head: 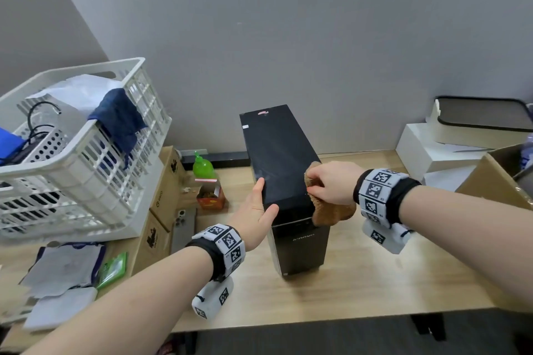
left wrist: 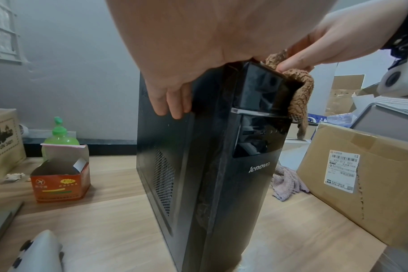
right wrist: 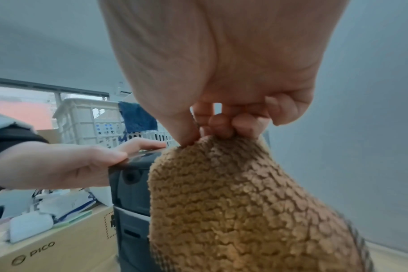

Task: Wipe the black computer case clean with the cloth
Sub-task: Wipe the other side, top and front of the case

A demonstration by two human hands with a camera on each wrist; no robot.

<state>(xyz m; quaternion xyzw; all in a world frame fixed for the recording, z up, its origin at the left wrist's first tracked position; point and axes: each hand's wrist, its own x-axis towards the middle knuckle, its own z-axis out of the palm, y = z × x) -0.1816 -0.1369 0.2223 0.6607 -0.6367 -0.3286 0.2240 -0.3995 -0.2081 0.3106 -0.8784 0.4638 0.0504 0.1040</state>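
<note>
- A black Lenovo tower case (head: 281, 170) is seen standing upright on the wooden counter (head: 360, 277), its badged front panel turned toward the person.
- The left hand (head: 255, 212) is laid against the case's top left edge near the front; the fingers (left wrist: 172, 100) are held straight down the left side panel and the thumb is rested on the top. The left grip is therefore released, flat in contact and curled round nothing.
- A brown knobbly cloth (head: 328, 210) is bunched in the right hand (head: 331, 181); the right grip is closed on it, with the fingertips (right wrist: 218, 125) and thumb pinched into its upper fold.
- The cloth is held at the case's top right edge near the front corner, and its loose part is draped down beside the right side of the front panel.
- A green-topped bottle (head: 203, 166) and an opened orange carton (head: 210, 196) are noted on the counter to the left of the case, apart from it.
- A white slatted basket (head: 86, 158) with a dark blue cloth (head: 118, 121) hung over its rim is stacked on cardboard boxes at far left.
- A pink cloth (left wrist: 288, 182) is seen lying on the counter just beside the case's right side, next to a labelled cardboard box (left wrist: 366, 184).
</note>
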